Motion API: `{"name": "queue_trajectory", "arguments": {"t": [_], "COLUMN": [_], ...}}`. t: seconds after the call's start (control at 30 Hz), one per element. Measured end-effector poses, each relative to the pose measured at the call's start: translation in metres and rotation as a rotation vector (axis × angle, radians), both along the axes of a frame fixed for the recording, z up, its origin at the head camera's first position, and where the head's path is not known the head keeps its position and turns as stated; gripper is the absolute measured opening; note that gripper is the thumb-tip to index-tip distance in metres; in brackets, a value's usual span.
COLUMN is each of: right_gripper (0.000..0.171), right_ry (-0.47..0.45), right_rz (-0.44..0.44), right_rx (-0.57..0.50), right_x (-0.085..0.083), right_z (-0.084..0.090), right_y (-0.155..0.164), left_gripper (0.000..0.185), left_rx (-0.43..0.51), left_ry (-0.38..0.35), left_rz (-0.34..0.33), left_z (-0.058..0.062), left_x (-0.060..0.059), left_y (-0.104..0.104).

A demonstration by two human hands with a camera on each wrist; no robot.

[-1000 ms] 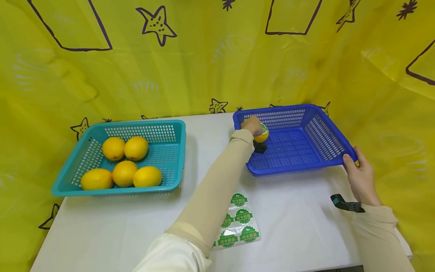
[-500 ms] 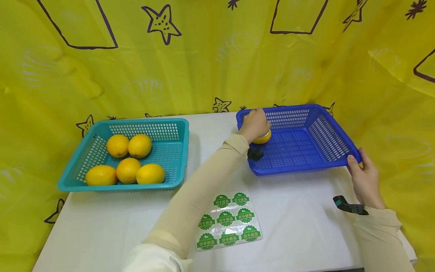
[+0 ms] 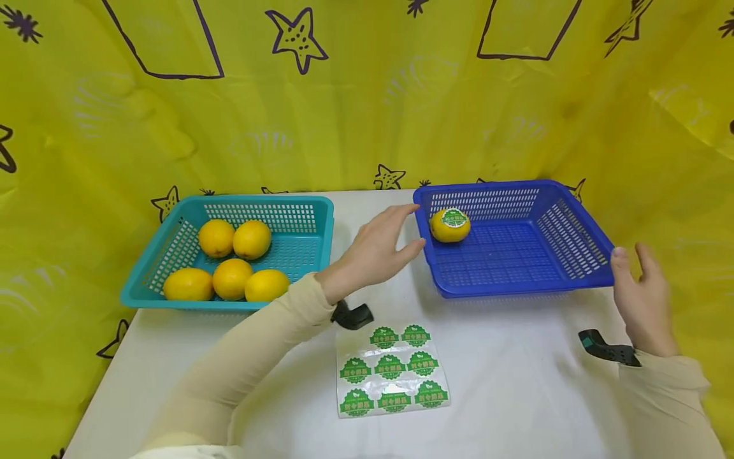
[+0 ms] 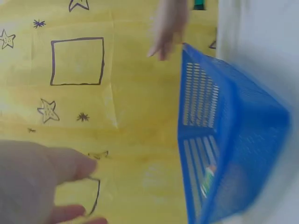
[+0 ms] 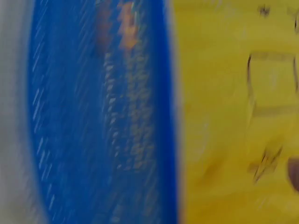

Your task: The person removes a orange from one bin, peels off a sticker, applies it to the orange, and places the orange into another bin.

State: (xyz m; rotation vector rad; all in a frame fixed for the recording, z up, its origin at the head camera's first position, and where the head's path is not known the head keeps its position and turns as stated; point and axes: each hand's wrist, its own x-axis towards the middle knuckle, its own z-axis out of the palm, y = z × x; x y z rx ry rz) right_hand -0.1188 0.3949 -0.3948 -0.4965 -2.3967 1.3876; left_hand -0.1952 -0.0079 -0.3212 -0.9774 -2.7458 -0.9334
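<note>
My left hand [image 3: 373,250] is at the left end of the blue basket [image 3: 499,290], its thumb and fingers spread with nothing between them. Inside that basket, in the back left corner, lies a yellow-orange fruit [image 3: 446,231] with a round green-and-white sticker [image 3: 454,218] on its upper side. By the basket's front right corner is my right hand [image 3: 645,303], thumb and forefinger apart, thumb tip right at the rim. The left wrist view has the left hand [image 4: 42,179] away from the basket wall [image 4: 257,126]. Motion blurs the basket [image 5: 93,116] in the right wrist view.
A teal basket [image 3: 323,226] holding several plain yellow-orange fruits [image 3: 232,279] stands on the left. On the white table [image 3: 504,370] in front lies a sheet of green round stickers [image 3: 392,373]. Behind hangs a yellow patterned curtain [image 3: 344,115].
My left hand has let go of the stickered fruit in the blue basket and drawn back left, its fingers spreading. The right hand's fingers have loosened from the basket corner.
</note>
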Motion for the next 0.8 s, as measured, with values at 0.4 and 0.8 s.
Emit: {"name": "queue_trajectory", "arguments": {"t": [0.4, 0.8], "right_gripper": [0.033, 0.038], "right_ry": [0.544, 0.176], "right_rz": [0.553, 1.181], "right_rx": [0.092, 0.041], "right_x": [-0.013, -0.061], "right_z": [0.058, 0.031], "right_y": [-0.203, -0.365], "left_gripper": [0.037, 0.022], "left_rx": [0.287, 0.454], "left_ry": [0.486, 0.558], "left_rz": [0.207, 0.830], "left_z": [-0.032, -0.075], "left_x": [0.035, 0.064], "left_y": [-0.190, -0.336]}}
